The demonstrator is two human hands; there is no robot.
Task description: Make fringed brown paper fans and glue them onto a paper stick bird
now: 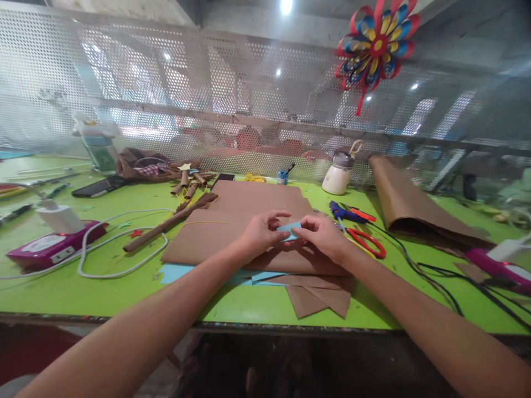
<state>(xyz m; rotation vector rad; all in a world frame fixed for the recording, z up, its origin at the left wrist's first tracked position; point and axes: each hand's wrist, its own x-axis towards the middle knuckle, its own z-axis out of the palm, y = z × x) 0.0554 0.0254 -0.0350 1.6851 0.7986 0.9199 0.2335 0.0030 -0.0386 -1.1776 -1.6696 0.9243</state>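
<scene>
A small piece of light blue paper (pixel 289 231) is pinched between my two hands, above a stack of brown paper (pixel 219 232). My left hand (pixel 262 235) grips its left end, with thumb and fingers closed. At its right end, my right hand (pixel 321 235) holds it between thumb and fingertips. Under the stack's front edge, light blue sheets (pixel 178 273) stick out beside loose brown paper strips (pixel 319 298). A thin yellow string (pixel 207 222) lies across the stack, left of my hands.
Right of my hands lie red-handled scissors (pixel 373 243) and a blue glue gun (pixel 346 212). Rolled brown paper (pixel 410 204) and a white bottle (pixel 338 176) stand behind. To the left are a brown paper stick (pixel 166 224), a white cable (pixel 83 260), a purple power strip (pixel 53 246) and a phone (pixel 99 187).
</scene>
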